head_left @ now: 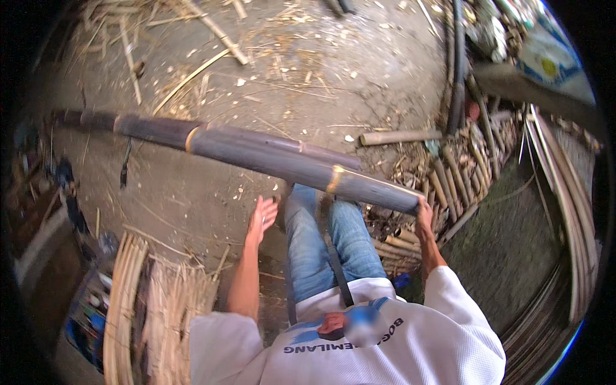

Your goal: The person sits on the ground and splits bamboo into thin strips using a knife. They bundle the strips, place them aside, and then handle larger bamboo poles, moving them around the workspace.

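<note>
A long dark bamboo pole (pixel 263 159) with pale yellow rings at its joints slants across the view, from the far left down to the right. My right hand (pixel 424 215) is closed around its right end. Below the pole's middle, my left hand (pixel 262 218) is open, its fingers stretched out and nothing in them; it appears apart from the pole. Just behind runs a second dark bamboo pole (pixel 327 154), partly hidden by the first. Whether the two touch cannot be told.
Cut bamboo pieces (pixel 449 186) lie piled at the right, beside a standing dark pole (pixel 457 64). Long strips (pixel 571 218) lean at far right. Bundled split bamboo (pixel 125 301) is at lower left. Shavings and sticks (pixel 212 32) litter the dirt ground ahead.
</note>
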